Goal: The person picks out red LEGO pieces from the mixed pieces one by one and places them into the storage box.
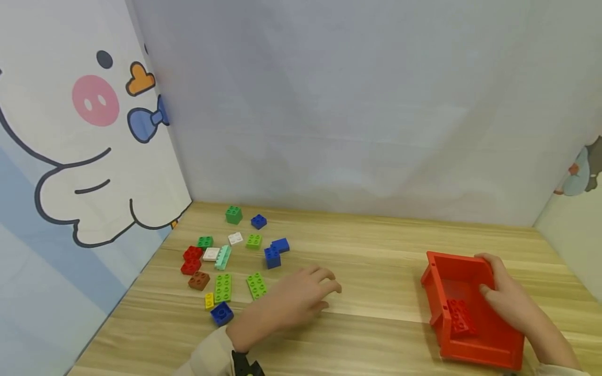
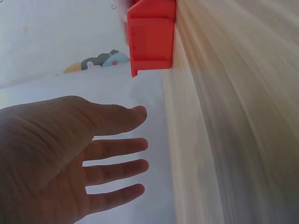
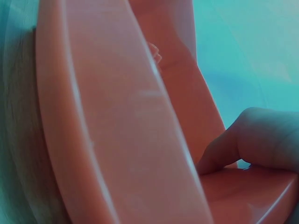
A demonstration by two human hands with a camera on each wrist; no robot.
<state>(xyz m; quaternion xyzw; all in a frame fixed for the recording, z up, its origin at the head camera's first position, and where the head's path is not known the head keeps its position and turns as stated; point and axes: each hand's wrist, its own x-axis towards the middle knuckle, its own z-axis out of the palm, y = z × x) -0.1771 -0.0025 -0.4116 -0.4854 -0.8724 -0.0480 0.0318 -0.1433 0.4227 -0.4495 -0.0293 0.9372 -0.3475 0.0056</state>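
My right hand (image 1: pixel 510 303) grips the right wall of a red plastic bin (image 1: pixel 491 339), thumb inside and fingers over the outer side. A red toy brick (image 1: pixel 462 316) with studs lies in the bin against its left wall. In the right wrist view, the thumb (image 3: pixel 224 151) presses on the bin's inner side. Over the wooden table, my left hand (image 1: pixel 296 300) is held between the loose bricks and the bin, holding nothing. Its fingers look extended and spread in the left wrist view. The nearest brick to it is a lime green one (image 1: pixel 256 286), partly behind the forearm.
Several toy bricks lie scattered on the left of the table, among them blue bricks (image 1: pixel 272 257), red bricks (image 1: pixel 191 260), a brown brick (image 1: pixel 199 280) and a yellow brick (image 1: pixel 209 301). A pale backdrop (image 1: pixel 367 130) stands behind the table, with a cartoon-printed sheet (image 1: pixel 94 151) at left.
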